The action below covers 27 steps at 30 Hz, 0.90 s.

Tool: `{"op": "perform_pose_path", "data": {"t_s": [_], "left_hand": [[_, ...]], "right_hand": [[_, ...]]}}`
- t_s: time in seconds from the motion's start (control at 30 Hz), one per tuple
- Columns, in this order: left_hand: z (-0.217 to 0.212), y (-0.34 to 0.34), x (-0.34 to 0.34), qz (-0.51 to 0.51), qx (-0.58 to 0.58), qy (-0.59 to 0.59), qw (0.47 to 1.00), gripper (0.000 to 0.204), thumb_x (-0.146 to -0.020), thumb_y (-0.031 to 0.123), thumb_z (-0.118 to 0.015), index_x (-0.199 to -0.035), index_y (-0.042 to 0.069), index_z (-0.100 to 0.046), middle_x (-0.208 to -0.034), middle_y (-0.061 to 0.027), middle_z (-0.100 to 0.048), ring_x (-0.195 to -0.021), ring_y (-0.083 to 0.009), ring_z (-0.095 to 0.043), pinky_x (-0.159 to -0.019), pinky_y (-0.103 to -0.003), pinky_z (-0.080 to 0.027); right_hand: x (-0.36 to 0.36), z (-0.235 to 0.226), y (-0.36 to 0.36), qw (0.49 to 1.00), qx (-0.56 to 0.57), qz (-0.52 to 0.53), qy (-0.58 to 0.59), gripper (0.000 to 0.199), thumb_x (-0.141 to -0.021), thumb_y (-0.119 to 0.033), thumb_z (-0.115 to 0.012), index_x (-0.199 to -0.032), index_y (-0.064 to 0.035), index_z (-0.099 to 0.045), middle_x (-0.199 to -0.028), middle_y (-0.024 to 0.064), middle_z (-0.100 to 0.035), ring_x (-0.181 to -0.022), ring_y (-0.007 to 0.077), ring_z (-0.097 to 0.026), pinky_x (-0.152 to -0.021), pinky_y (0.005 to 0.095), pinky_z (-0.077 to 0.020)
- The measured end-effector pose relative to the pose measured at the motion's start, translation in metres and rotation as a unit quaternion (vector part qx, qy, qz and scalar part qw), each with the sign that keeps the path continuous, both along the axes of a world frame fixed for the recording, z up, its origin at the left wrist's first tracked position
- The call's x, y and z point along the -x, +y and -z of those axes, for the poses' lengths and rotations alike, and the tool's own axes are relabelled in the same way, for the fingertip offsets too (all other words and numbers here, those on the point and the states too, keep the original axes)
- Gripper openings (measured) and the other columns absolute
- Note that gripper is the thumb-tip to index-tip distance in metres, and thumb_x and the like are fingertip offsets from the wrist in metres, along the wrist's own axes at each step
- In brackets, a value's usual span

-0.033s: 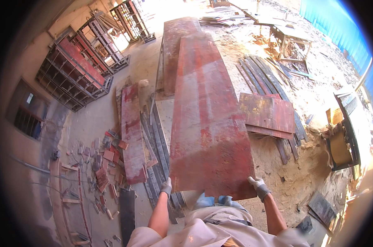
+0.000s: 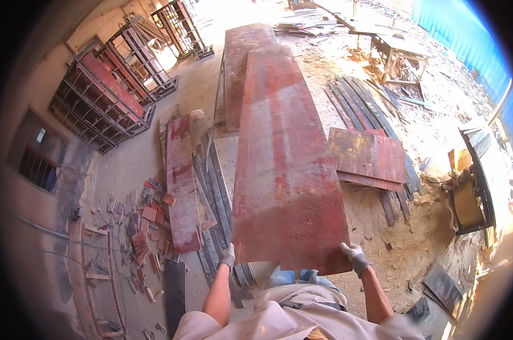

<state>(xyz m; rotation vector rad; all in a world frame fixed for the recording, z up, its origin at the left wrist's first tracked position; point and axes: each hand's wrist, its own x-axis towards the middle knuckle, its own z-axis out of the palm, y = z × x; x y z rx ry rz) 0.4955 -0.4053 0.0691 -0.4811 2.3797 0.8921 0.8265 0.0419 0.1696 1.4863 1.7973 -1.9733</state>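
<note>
A long reddish plywood board (image 2: 290, 175), worn and dusty, stretches away from me across the middle of the view. My left hand (image 2: 227, 256), in a pale work glove, is closed on its near left corner. The near right edge is gripped by my right hand (image 2: 356, 258), gloved the same way. The fingers beneath the board are hidden. Beyond it, and partly covered by its far end, lies another brownish-red board (image 2: 249, 35). My legs show partly below the near edge, which has a notch.
Left of the board lie a narrow red plank (image 2: 182, 187), dark strips (image 2: 214, 170) and a heap of offcuts (image 2: 146, 221). At right are stacked short boards (image 2: 370, 156) and long strips (image 2: 361, 102). Metal racks (image 2: 106, 93) stand far left; a wooden table (image 2: 395, 54) stands far right.
The board and both my hands have shifted very slightly to the left. My grip looks the same.
</note>
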Motion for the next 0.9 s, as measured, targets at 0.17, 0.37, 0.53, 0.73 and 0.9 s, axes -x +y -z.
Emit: {"op": "perform_pose_path", "data": {"t_s": [0.17, 0.37, 0.53, 0.73, 0.9], "left_hand": [[-0.046, 0.01, 0.001, 0.019, 0.004, 0.031, 0.999, 0.085, -0.1, 0.075, -0.042, -0.129, 0.0, -0.07, -0.114, -0.0243, -0.072, -0.097, -0.0355, -0.068, -0.078, -0.044, -0.053], [-0.078, 0.039, -0.032, 0.032, 0.034, 0.014, 0.999, 0.087, -0.099, 0.077, -0.043, -0.12, -0.001, -0.074, -0.089, -0.02, -0.076, -0.065, -0.0329, -0.074, -0.053, -0.045, -0.057], [-0.076, 0.053, -0.056, -0.001, 0.003, 0.006, 1.0, 0.086, -0.098, 0.077, -0.044, -0.111, -0.001, -0.076, -0.077, -0.0161, -0.071, -0.056, -0.0296, -0.07, -0.049, -0.043, -0.055], [-0.031, 0.03, -0.072, 0.096, 0.058, -0.001, 0.994, 0.095, -0.098, 0.079, -0.034, -0.134, -0.004, -0.064, -0.135, -0.0354, -0.062, -0.135, -0.0463, -0.055, -0.112, -0.052, -0.045], [0.043, 0.036, -0.073, 0.176, 0.087, -0.048, 0.979, 0.097, -0.101, 0.072, -0.035, -0.151, -0.011, -0.041, -0.148, -0.0352, -0.053, -0.139, -0.0458, -0.053, -0.116, -0.048, -0.043]], "right_hand": [[-0.001, 0.024, 0.002, 1.0, 0.007, 0.018, 0.001, 0.052, -0.098, -0.05, -0.072, -0.103, 0.0015, -0.076, -0.089, 0.0023, -0.072, -0.076, 0.0133, -0.065, -0.068, 0.0314, -0.0523], [-0.025, 0.035, 0.021, 0.998, 0.006, 0.062, 0.03, 0.052, -0.1, -0.05, -0.071, -0.106, 0.0013, -0.076, -0.093, 0.0021, -0.072, -0.08, 0.0131, -0.064, -0.072, 0.031, -0.0519], [-0.045, 0.019, 0.037, 0.999, -0.005, 0.046, 0.022, 0.053, -0.098, -0.047, -0.073, -0.114, 0.0036, -0.075, -0.1, 0.0039, -0.073, -0.084, 0.0138, -0.065, -0.076, 0.0327, -0.0531], [-0.048, -0.016, 0.006, 0.996, -0.054, 0.006, -0.069, 0.043, -0.091, -0.029, -0.083, -0.115, 0.0053, -0.073, -0.102, 0.0066, -0.075, -0.087, 0.0153, -0.069, -0.079, 0.0345, -0.057], [-0.02, -0.099, -0.038, 0.982, -0.17, -0.069, 0.042, 0.039, -0.084, -0.034, -0.08, -0.09, 0.0034, -0.073, -0.074, 0.0103, -0.071, -0.068, 0.0189, -0.068, -0.065, 0.0372, -0.0548]]}}
